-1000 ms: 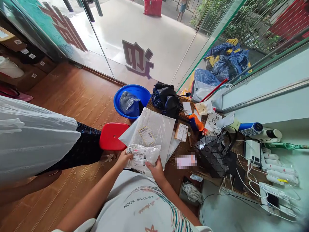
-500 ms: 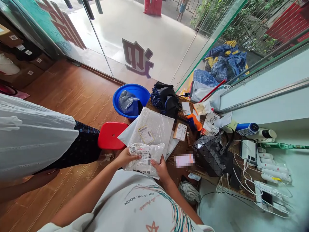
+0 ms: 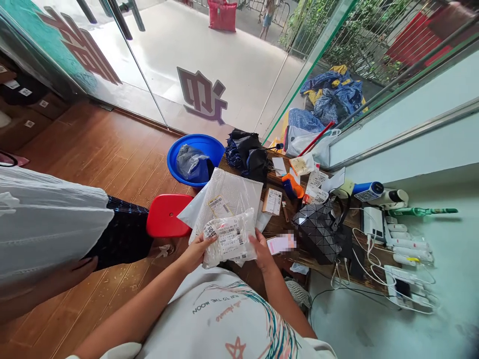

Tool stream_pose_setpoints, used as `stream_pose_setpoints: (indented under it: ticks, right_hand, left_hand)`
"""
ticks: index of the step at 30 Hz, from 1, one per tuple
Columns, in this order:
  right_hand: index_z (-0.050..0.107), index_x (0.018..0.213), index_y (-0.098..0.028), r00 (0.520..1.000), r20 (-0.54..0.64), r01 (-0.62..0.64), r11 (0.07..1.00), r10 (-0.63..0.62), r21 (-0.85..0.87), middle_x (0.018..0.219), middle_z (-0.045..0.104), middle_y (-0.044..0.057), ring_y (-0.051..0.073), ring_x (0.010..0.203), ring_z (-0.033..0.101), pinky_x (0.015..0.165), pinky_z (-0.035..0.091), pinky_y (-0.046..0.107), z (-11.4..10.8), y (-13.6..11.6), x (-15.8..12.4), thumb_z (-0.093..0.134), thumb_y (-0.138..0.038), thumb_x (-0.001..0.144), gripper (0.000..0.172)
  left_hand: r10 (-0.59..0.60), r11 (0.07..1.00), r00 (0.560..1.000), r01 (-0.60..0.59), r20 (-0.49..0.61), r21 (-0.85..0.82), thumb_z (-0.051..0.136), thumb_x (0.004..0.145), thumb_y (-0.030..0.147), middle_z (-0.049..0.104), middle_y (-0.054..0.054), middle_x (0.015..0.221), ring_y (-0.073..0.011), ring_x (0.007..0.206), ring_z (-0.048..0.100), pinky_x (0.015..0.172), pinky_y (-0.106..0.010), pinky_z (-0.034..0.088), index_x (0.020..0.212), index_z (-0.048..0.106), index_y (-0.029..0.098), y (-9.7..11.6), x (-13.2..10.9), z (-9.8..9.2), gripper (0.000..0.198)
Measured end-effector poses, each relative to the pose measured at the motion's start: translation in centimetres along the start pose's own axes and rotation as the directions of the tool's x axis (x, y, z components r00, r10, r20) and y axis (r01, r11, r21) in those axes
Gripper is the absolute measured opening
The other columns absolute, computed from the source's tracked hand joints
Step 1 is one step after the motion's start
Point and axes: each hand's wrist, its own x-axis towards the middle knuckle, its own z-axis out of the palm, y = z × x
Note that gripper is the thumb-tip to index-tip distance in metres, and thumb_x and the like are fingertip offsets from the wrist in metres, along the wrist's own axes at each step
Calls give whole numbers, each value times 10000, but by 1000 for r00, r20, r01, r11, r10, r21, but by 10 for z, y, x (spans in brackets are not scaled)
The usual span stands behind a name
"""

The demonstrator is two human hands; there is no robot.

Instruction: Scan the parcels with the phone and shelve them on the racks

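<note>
A clear plastic parcel [image 3: 229,238] with a printed shipping label is held up in front of my shirt. My left hand [image 3: 197,253] grips its left edge, thumb on top near the bold printed number. On the opposite edge my right hand [image 3: 261,250] pinches the parcel, its thumb on the plastic. Behind and partly under the parcel lies a large white bubble mailer [image 3: 228,187] bearing a yellow-edged barcode label. A small labelled brown box [image 3: 273,201] sits to the right of the mailer, on the wooden table.
A blue basin [image 3: 172,158] and red stool [image 3: 169,215] stand left of the table. A person in a white top [image 3: 48,219] is at far left. The table bears a folded umbrella [image 3: 245,154], orange-blue scanner [image 3: 292,186], phone [image 3: 276,245], black bag [image 3: 318,229] and cables.
The parcel has shifted slightly right relative to my body, and my left thumb has drawn back toward its edge. The view has turned a little right; both hands still grip the parcel.
</note>
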Motion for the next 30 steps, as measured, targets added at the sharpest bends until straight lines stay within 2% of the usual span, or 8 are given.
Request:
stream_pose_setpoints:
  ticks: [2, 4, 10, 13, 16, 20, 24, 30]
  right_hand:
    - [567, 1246, -222, 1000, -1, 27, 998, -27, 52, 1194, 668, 92, 296, 1054, 640, 813, 560, 370, 1, -11, 1, 712, -582, 783, 604]
    - [556, 1259, -245, 998, -2, 63, 994, -63, 92, 1251, 640, 91, 315, 1092, 624, 795, 577, 397, 7, -17, 0, 712, -642, 747, 666]
    - [586, 1210, -235, 978, -81, 203, 969, -193, 143, 1160, 690, 64, 309, 1093, 628, 937, 528, 442, 43, -19, 5, 850, -402, 694, 604]
    - [605, 1192, -213, 959, -134, 267, 953, -248, 146, 1131, 706, 58, 293, 1076, 635, 980, 498, 435, 50, -20, 8, 852, -314, 701, 559]
    - [610, 1206, -216, 955, -134, 286, 945, -266, 161, 1141, 704, 58, 283, 1077, 639, 988, 494, 427, 52, -22, 5, 852, -294, 702, 564]
    - [595, 1243, -238, 963, -132, 257, 948, -235, 189, 1152, 701, 51, 292, 1076, 646, 951, 532, 448, 59, -14, -5, 850, -299, 704, 600]
    - [577, 1256, -261, 965, -174, 231, 948, -196, 218, 1168, 696, 35, 309, 1103, 635, 884, 580, 456, 69, -1, -14, 838, -341, 712, 608]
    - [577, 1253, -258, 962, -216, 220, 945, -169, 242, 1117, 715, 36, 309, 1012, 674, 842, 594, 465, 73, 5, -18, 845, -347, 695, 626]
  left_hand:
    - [101, 993, 992, -104, -72, -52, 806, 706, 323, 701, -108, 1150, -306, 1089, 646, 928, -416, 534, 1153, 624, 189, -1, -2, 12, 500]
    - [172, 979, 978, -183, -115, -88, 801, 708, 323, 677, -102, 1209, -309, 1155, 611, 978, -424, 513, 1188, 609, 198, 0, -4, 24, 531]
    - [216, 975, 975, -218, -57, -43, 787, 722, 339, 635, -95, 1291, -308, 1247, 545, 1027, -421, 486, 1224, 592, 209, 7, -17, 48, 554]
    - [234, 972, 972, -233, -8, 22, 797, 710, 347, 634, -98, 1292, -308, 1248, 545, 1034, -426, 478, 1255, 574, 226, 10, -22, 50, 601]
    - [267, 962, 963, -265, -25, 65, 810, 689, 363, 647, -98, 1268, -305, 1222, 568, 1007, -430, 493, 1268, 552, 244, 18, -21, 48, 645]
    - [310, 948, 947, -302, -79, 103, 811, 680, 401, 691, -96, 1174, -307, 1116, 635, 929, -424, 534, 1206, 564, 222, 39, -13, 47, 608]
    - [305, 940, 951, -293, -48, 177, 832, 644, 405, 715, -92, 1104, -299, 1014, 675, 877, -417, 550, 1147, 591, 200, 55, -11, 46, 594]
    - [294, 906, 956, -282, 10, 316, 900, 530, 317, 723, -103, 1072, -292, 965, 685, 865, -432, 551, 1118, 597, 188, 54, -6, 37, 674]
